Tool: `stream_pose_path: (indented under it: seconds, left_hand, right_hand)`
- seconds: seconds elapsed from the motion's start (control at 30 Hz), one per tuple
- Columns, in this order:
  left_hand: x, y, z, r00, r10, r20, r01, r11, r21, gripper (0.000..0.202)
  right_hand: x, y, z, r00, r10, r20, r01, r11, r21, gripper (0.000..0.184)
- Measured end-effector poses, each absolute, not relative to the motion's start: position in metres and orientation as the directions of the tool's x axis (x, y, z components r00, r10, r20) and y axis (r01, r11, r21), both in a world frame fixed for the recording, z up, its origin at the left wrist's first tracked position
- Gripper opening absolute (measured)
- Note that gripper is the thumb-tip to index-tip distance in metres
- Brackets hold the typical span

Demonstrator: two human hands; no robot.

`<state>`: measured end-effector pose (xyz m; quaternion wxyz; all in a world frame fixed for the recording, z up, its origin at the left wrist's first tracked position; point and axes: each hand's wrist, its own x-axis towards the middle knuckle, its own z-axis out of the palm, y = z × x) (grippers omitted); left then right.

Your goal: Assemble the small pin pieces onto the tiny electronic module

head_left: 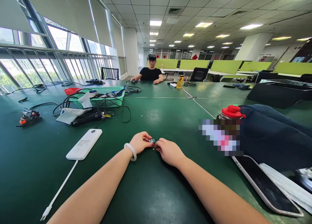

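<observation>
A small dark square piece with white markings (151, 140), perhaps a little circuit board, is held up just above the green table (151, 191). My left hand (141, 142), with a pale bangle (131, 151) at its wrist, is closed in a pinch on the left side of this piece. Right beside it, my right hand (169, 151) has its fingers drawn together at the piece's lower right edge. What those fingertips grip, if anything, is hidden. A tiny light speck (153, 149) shows between the two hands.
To the left lie a white power bank (84, 144) with a cable, a green basket (107, 102) with gloves and cords, and a red tray (71, 91). A phone (265, 181), dark bag (275, 136) and red-lidded bottle (231, 116) are at right. Another person (151, 73) sits opposite.
</observation>
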<state>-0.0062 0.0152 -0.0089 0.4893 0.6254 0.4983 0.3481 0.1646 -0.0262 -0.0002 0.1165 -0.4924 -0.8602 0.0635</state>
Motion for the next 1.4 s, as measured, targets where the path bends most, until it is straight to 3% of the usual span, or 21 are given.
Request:
stream_pose_path:
  seconds: [0.13, 0.43, 0.7, 1.07, 1.23, 1.4]
  left_hand:
    - [-0.007, 0.017, -0.011, 0.271, 0.961, -0.049, 0.285, -0.032, 0.958, 0.025]
    - [-0.007, 0.018, -0.013, 0.270, 0.962, -0.035, 0.272, -0.042, 0.961, 0.025]
    - [-0.003, 0.010, -0.004, 0.328, 0.944, -0.044, 0.334, -0.072, 0.940, 0.028]
    - [0.003, 0.002, 0.005, 0.368, 0.930, -0.030, 0.317, -0.095, 0.944, 0.025]
    - [-0.002, 0.006, 0.005, 0.317, 0.947, -0.043, 0.265, -0.045, 0.963, 0.029]
    - [-0.009, 0.015, 0.003, 0.177, 0.983, -0.053, 0.132, 0.029, 0.991, 0.032]
  right_hand:
    - [0.168, -0.022, -0.003, -0.507, 0.853, 0.125, 0.802, 0.519, -0.295, 0.010]
    - [0.163, -0.023, -0.006, -0.535, 0.832, 0.148, 0.813, 0.554, -0.180, 0.016]
    - [0.168, -0.022, 0.003, -0.379, 0.857, 0.349, 0.824, 0.484, -0.293, 0.018]
    - [0.167, -0.024, 0.006, -0.428, 0.844, 0.324, 0.800, 0.520, -0.299, 0.021]
    - [0.170, -0.023, 0.007, -0.347, 0.857, 0.381, 0.799, 0.483, -0.359, 0.022]
    - [0.167, -0.023, 0.001, -0.337, 0.883, 0.328, 0.829, 0.443, -0.341, 0.021]
